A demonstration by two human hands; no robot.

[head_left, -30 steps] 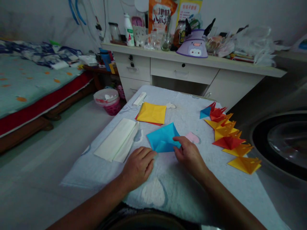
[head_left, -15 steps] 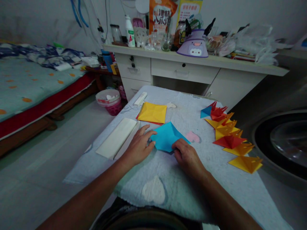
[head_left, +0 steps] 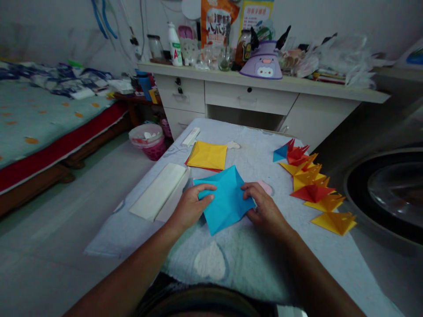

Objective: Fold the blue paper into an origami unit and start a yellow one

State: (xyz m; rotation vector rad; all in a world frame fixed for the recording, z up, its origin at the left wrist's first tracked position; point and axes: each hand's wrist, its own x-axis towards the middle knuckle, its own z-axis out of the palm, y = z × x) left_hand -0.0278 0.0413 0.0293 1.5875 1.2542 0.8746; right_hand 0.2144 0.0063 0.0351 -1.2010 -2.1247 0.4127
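A blue sheet of origami paper (head_left: 226, 200) with crease lines is spread out, slightly bent, above the cloth-covered table in front of me. My left hand (head_left: 191, 204) grips its left side, thumb and fingers closed on the edge. At the opposite side, my right hand (head_left: 264, 204) pinches the right edge between thumb and fingers. Just behind the sheet lies a stack of square paper (head_left: 208, 155), yellow on top with red showing underneath. A row of folded paper cranes (head_left: 312, 193) in yellow, red and blue stands along the table's right side.
A long pale box (head_left: 158, 191) lies left of my left hand, and a small white stick-like item (head_left: 191, 137) sits near the far left corner. Behind stands a white desk (head_left: 251, 92) holding bottles, bags and a purple visor (head_left: 262, 61). A pink bin (head_left: 148, 143) is on the floor.
The blue paper has been opened out from a partly folded shape into a wider sheet. My left hand has closed on its left side, and my right hand has shifted slightly right along with its edge.
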